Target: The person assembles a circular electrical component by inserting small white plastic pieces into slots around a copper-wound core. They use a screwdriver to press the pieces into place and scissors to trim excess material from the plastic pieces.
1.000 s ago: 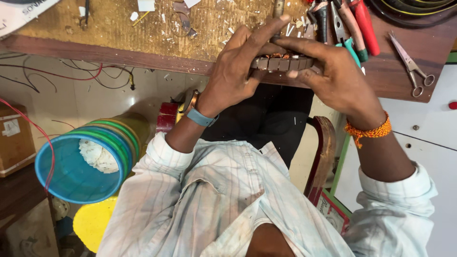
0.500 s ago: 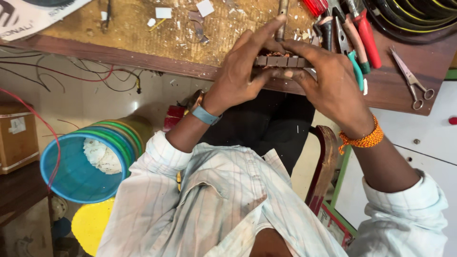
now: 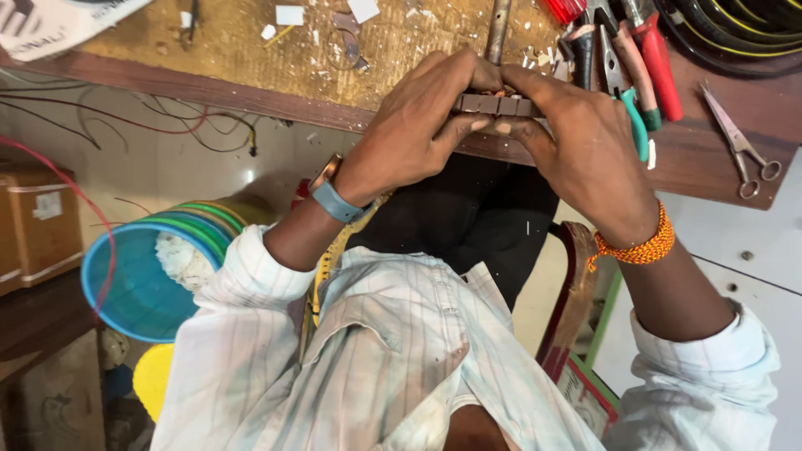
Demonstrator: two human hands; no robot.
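Both hands, left (image 3: 409,138) and right (image 3: 585,142), stay clamped on the block strip (image 3: 494,104), now nearer the bench (image 3: 251,50).

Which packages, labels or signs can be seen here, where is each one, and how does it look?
Box: left edge, on a low shelf; brown cardboard.
Label: on the box's side; small, white, rectangular.
Printed sheet: top left corner, on the bench; white with dark print.
No screens.
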